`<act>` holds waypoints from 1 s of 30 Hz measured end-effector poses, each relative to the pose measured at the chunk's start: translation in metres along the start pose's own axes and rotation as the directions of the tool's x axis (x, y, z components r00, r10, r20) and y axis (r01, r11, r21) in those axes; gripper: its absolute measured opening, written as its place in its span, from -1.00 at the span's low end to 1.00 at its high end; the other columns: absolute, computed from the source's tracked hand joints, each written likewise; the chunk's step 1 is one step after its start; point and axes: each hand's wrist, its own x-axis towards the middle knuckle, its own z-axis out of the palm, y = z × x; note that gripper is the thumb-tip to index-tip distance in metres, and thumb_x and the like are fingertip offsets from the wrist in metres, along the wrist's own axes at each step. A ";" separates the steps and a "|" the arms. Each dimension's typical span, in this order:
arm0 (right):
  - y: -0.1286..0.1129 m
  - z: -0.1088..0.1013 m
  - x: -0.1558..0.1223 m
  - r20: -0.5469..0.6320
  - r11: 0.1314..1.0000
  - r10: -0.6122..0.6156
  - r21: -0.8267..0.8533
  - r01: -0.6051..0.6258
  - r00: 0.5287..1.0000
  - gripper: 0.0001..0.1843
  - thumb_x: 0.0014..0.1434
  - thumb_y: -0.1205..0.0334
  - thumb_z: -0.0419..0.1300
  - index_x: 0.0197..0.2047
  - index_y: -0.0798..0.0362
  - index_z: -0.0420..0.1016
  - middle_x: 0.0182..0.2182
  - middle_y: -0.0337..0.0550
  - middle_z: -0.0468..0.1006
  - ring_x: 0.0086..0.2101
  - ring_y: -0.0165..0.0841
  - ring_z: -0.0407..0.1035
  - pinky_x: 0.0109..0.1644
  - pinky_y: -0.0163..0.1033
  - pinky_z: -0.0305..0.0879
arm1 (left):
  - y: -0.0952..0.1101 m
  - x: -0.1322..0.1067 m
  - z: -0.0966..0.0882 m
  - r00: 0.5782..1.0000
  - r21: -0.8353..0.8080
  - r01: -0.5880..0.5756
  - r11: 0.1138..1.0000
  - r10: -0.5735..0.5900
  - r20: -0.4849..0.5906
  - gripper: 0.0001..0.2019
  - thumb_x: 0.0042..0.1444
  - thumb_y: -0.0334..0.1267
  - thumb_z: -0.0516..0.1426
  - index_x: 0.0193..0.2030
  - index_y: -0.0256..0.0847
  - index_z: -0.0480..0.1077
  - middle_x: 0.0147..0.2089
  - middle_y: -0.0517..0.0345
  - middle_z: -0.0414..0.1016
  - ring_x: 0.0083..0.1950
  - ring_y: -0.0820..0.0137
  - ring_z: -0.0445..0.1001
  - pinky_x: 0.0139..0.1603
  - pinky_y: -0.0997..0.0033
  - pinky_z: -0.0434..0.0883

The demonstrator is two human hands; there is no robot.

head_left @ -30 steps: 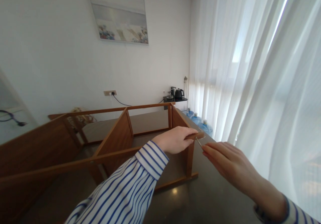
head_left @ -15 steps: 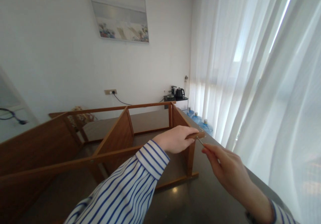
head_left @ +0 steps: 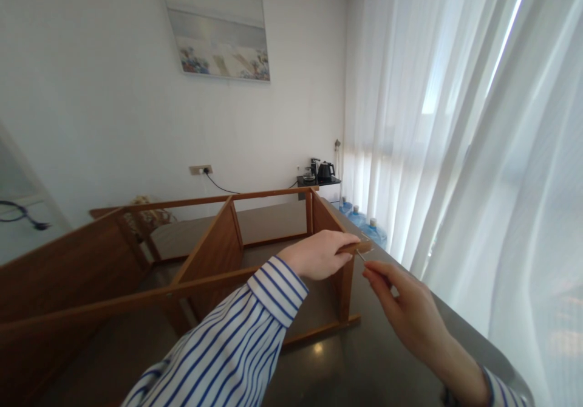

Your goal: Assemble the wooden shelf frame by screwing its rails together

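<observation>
A brown wooden shelf frame [head_left: 214,246] lies on its side on a dark table [head_left: 382,358]. My left hand [head_left: 319,253] grips the top of the frame's near right upright, fingers closed over a small wooden piece there. My right hand [head_left: 401,304] pinches a thin metal tool [head_left: 361,255], its tip set against that same wooden corner. Both sleeves are blue-and-white striped.
White sheer curtains [head_left: 455,127] hang along the right. Blue water bottles [head_left: 367,225] stand on the floor past the table. A black kettle [head_left: 324,170] sits on a small stand by the wall. A picture [head_left: 218,27] hangs above.
My right hand has turned at the wrist and drawn slightly closer to the corner while still pinching the tool. The left hand has stayed on the frame.
</observation>
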 end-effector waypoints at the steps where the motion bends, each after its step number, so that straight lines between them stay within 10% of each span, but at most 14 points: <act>1: 0.001 -0.004 0.002 0.005 0.995 -0.082 -0.062 0.083 0.997 -0.79 0.27 0.19 0.04 -0.09 -0.01 0.44 -0.28 -0.13 0.57 -0.31 -0.34 0.47 -0.25 -0.27 0.40 | 0.000 0.000 0.000 1.000 -0.001 0.003 1.000 -0.003 -0.003 -0.70 0.19 -0.25 0.00 0.04 -0.15 0.37 0.01 0.10 0.49 0.00 0.30 0.43 0.04 0.38 0.31; 9: -0.001 -0.024 0.014 0.158 0.852 -0.379 -0.325 0.411 0.912 -0.81 0.26 0.33 0.06 -0.13 0.04 0.48 -0.30 -0.07 0.53 -0.33 -0.31 0.42 -0.24 -0.18 0.36 | 0.000 0.000 0.000 1.000 -0.006 0.006 1.000 -0.006 -0.004 -0.71 0.20 -0.22 0.00 0.02 -0.14 0.38 -0.01 0.11 0.50 -0.02 0.32 0.44 0.02 0.41 0.32; 15: -0.007 -0.007 0.008 0.012 0.995 0.068 0.066 -0.068 0.998 -0.83 0.23 0.17 0.11 -0.19 0.01 0.48 -0.37 -0.16 0.55 -0.37 -0.35 0.44 -0.32 -0.27 0.38 | 0.000 0.001 0.000 1.000 0.009 -0.008 1.000 0.008 -0.004 -0.70 0.19 -0.26 0.00 0.04 -0.17 0.37 0.01 0.10 0.49 0.01 0.32 0.43 0.04 0.41 0.31; 19: -0.013 0.006 0.006 0.084 0.801 0.381 0.466 -0.374 0.921 -0.74 0.14 0.05 0.19 -0.23 0.07 0.48 -0.47 -0.20 0.52 -0.49 -0.39 0.39 -0.41 -0.28 0.37 | 0.001 0.000 0.000 1.000 0.018 -0.018 1.000 0.018 -0.002 -0.70 0.19 -0.28 0.00 0.04 -0.18 0.37 0.03 0.08 0.48 0.03 0.30 0.42 0.05 0.40 0.31; 25: -0.013 0.013 0.005 0.216 0.461 0.507 0.750 -0.474 0.835 -0.66 0.02 0.02 0.30 -0.23 0.10 0.49 -0.47 -0.21 0.50 -0.51 -0.44 0.35 -0.41 -0.30 0.34 | 0.000 0.000 0.000 1.000 0.009 -0.020 1.000 0.020 -0.003 -0.70 0.19 -0.28 0.00 0.03 -0.18 0.37 0.04 0.08 0.48 0.04 0.30 0.42 0.06 0.39 0.30; 30: -0.015 0.011 0.005 0.195 0.471 0.528 0.743 -0.476 0.827 -0.65 -0.01 0.03 0.33 -0.24 0.10 0.52 -0.47 -0.18 0.54 -0.50 -0.42 0.38 -0.41 -0.30 0.36 | -0.001 0.001 0.001 1.000 0.008 -0.016 1.000 0.016 -0.009 -0.71 0.19 -0.28 0.00 0.03 -0.17 0.37 0.01 0.09 0.49 0.01 0.31 0.43 0.04 0.39 0.31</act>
